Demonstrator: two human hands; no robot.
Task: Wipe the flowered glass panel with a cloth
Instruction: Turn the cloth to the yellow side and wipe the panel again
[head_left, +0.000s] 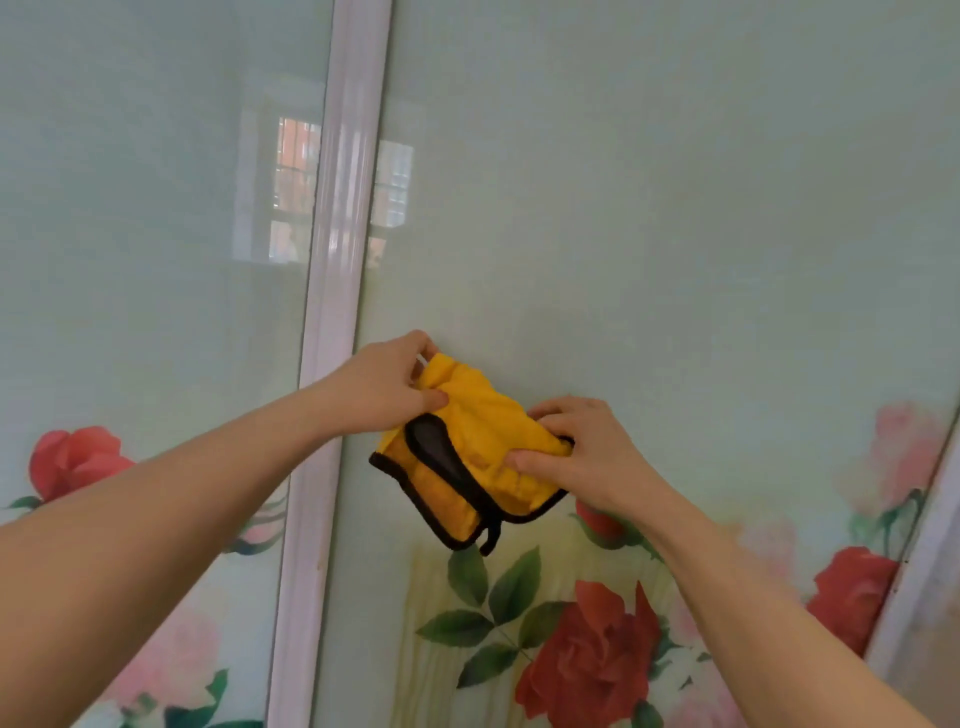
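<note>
We hold the cloth (470, 452) in both hands in front of the panel (649, 234), roughly at the level where its plain pale-green area gives way to the printed roses (589, 649). Whether the cloth touches the glass cannot be determined. The cloth is yellow with a dark edging, folded and bunched, and a dark loop hangs at its lower edge. Our left hand (382, 387) pinches the upper left corner between thumb and curled fingers. Our right hand (582, 452) grips the right edge, thumb on the front face, fingers curled over the top. A white frame (332, 312) runs just left of the cloth, separating this panel from a second panel (145, 260) that reflects a window (296, 192).
</note>
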